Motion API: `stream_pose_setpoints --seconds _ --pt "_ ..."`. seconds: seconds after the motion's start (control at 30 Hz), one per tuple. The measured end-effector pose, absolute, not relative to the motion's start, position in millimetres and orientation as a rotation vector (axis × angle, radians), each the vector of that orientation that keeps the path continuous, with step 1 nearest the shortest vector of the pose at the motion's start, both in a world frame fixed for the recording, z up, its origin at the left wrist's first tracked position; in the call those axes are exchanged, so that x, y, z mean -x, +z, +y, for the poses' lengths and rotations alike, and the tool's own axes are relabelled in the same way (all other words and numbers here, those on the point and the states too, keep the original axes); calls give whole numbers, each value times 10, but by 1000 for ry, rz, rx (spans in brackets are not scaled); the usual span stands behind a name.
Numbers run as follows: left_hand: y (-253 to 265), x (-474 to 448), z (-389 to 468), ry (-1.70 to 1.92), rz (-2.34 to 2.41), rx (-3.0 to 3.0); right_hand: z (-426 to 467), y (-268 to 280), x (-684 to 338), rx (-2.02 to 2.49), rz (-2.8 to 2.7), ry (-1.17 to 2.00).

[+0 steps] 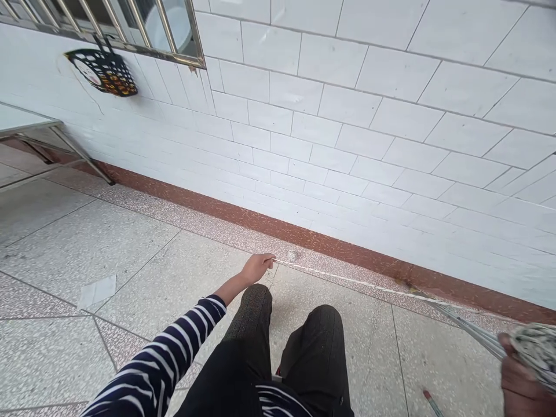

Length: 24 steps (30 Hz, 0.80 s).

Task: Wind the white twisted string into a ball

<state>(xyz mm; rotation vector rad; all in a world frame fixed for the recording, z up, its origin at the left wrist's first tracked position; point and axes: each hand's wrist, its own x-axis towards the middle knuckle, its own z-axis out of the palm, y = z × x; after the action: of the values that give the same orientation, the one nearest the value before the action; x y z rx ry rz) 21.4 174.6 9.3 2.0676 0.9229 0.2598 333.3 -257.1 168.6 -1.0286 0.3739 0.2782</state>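
Observation:
My left hand (257, 268) is closed in a pinch on one end of a thin white cord (369, 285), low over the floor near the wall. The cord runs taut to the right. At the right edge my right hand (523, 373), partly cut off, is wrapped round a woven bundle of pale cord (536, 347). Several grey-white strands (475, 333) slant from that hand toward the foot of the wall. Just beside my left fingers lies a small round whitish thing (291, 255), its kind unclear.
A white tiled wall (330, 116) with a red-brown base strip rises ahead. A black openwork basket (104, 69) hangs from barred window (143, 29). A metal-legged bench (82, 153) stands left. A white paper (99, 291) and a red-tipped stick (431, 401) lie on the floor.

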Motion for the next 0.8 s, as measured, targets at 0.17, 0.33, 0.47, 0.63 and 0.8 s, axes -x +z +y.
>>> stream_pose_setpoints --seconds 0.17,0.33,0.47,0.63,0.8 --pt "55 -195 1808 229 1042 -2070 -2071 1930 -2664 1137 -153 231" --pt "43 -499 1390 236 872 -2089 -1307 2128 -2041 1226 -300 636" --pt "57 -827 951 276 545 -2015 -869 2129 -1863 1213 -478 887" --pt "-133 -947 754 217 561 -1778 -731 2341 -1848 1170 -659 838" --pt "-300 -780 804 186 514 -1688 -768 2606 -2081 1204 -743 689"
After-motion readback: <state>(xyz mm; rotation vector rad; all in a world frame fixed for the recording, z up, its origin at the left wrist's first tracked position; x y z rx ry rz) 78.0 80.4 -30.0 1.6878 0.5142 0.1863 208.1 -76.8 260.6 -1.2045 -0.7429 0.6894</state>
